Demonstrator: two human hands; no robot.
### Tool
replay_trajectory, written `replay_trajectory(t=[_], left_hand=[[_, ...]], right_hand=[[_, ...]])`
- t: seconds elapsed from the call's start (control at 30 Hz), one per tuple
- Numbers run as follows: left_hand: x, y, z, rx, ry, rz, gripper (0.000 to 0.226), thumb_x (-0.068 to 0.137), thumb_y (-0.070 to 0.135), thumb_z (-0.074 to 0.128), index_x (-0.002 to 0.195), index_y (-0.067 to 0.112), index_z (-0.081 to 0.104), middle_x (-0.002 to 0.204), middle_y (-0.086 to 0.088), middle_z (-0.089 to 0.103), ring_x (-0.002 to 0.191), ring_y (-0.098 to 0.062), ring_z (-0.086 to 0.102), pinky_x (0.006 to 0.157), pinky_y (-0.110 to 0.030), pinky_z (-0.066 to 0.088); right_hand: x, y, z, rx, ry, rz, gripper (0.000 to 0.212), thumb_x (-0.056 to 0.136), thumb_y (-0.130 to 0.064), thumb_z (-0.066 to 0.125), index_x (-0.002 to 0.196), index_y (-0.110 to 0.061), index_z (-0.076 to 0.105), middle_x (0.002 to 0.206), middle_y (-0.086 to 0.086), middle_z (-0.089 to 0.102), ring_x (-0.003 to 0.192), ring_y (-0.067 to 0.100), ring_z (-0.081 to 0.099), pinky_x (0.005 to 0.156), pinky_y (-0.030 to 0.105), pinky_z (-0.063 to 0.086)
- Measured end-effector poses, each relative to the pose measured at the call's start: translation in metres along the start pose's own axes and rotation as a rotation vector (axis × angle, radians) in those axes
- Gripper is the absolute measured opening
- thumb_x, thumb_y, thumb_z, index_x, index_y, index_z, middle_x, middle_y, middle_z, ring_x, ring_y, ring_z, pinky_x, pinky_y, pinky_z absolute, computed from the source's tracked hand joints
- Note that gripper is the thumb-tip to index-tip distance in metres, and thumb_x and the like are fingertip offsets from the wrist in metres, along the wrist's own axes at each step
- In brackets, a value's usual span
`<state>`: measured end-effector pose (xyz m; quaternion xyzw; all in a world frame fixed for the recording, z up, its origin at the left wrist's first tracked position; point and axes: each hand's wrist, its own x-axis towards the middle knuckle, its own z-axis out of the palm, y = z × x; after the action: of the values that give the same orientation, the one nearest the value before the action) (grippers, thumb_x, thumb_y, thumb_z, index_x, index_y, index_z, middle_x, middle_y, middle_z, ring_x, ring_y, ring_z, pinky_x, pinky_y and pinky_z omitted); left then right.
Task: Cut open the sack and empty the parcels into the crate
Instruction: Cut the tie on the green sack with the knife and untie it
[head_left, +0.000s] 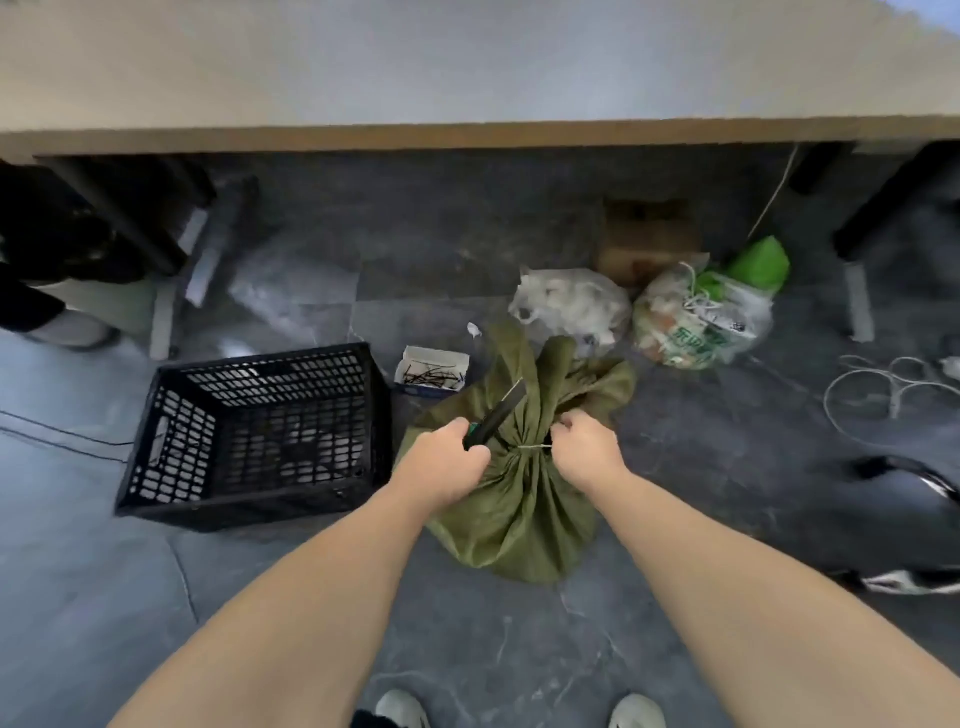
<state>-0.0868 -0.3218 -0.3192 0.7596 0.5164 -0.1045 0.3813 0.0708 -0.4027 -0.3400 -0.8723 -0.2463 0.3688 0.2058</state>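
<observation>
Left hand (441, 460) closed round a dark-handled cutter (496, 413), blade angled up and away over the gathered neck. Right hand (584, 447) pinched shut on the green woven sack (524, 499) at its tied neck, right beside the thin white tie (530, 447) cinching the cloth. Sack upright on the floor, still tied, loose top flopping away beyond the tie. Black perforated plastic crate (260, 431) just left of the sack, mouth open upward, nearly touching it. Small open cardboard box of dark ties (431, 370) just beyond, between crate and sack top. Two clear plastic bags (571, 304) of rubbish behind the sack, a brown carton (647, 239) further back. Loose white cable (878, 395) coiled well off to the right. Dark grey stone-look floor (467, 649), bare in front of crate and sack. Pale tabletop (467, 62) overhead, its wooden edge running across, dark legs at both sides. Two light shoes (402, 709) at the bottom edge.
</observation>
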Motion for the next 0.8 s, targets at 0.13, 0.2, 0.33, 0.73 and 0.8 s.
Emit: replay_trajectory(t=[0.13,0.2,0.33,0.73,0.8], left_hand=[[0.041,-0.030,0.050,0.065,0.066,0.027,0.049,0.095,0.054,0.036,0.127,0.020,0.052,0.126,-0.010,0.059,0.111,-0.032,0.055,0.087,-0.036,0.045],[0.060,-0.046,0.070,0.087,0.084,0.027,0.056,0.095,0.061,0.033,0.128,0.020,0.053,0.127,-0.011,0.060,0.115,-0.033,0.056,0.091,-0.036,0.046],[0.087,-0.067,0.103,0.101,0.142,0.121,0.039,0.096,0.052,0.040,0.083,0.018,0.054,0.094,-0.010,0.063,0.096,-0.033,0.060,0.071,-0.034,0.040],[0.097,-0.086,0.152,-0.097,0.171,0.260,0.016,0.099,0.031,0.043,0.093,0.020,0.053,0.082,-0.003,0.061,0.077,-0.024,0.060,0.067,-0.038,0.044],[0.094,-0.089,0.156,-0.157,0.171,0.258,0.018,0.099,0.031,0.044,0.091,0.017,0.052,0.078,-0.007,0.061,0.072,-0.026,0.063,0.070,-0.041,0.049]], right_hand=[[0.046,0.040,0.040,0.069,0.000,-0.014,0.042,0.101,-0.029,0.039,0.134,-0.007,0.053,0.138,0.018,0.055,0.127,0.036,0.049,0.102,0.035,0.039],[0.065,0.053,0.056,0.104,0.001,-0.011,0.046,0.101,-0.034,0.040,0.138,-0.009,0.052,0.142,0.015,0.052,0.132,0.035,0.046,0.106,0.036,0.037],[0.090,0.077,0.082,0.235,0.012,-0.051,0.045,0.093,-0.044,0.054,0.126,-0.015,0.064,0.129,0.008,0.063,0.122,0.031,0.055,0.104,0.035,0.043],[0.114,0.104,0.119,0.499,-0.073,-0.259,0.028,0.092,-0.036,0.063,0.073,-0.016,0.068,0.089,0.001,0.072,0.090,0.019,0.066,0.085,0.031,0.048],[0.112,0.105,0.121,0.524,-0.112,-0.289,0.025,0.088,-0.040,0.065,0.083,-0.016,0.072,0.095,-0.002,0.074,0.096,0.018,0.068,0.095,0.034,0.050]])
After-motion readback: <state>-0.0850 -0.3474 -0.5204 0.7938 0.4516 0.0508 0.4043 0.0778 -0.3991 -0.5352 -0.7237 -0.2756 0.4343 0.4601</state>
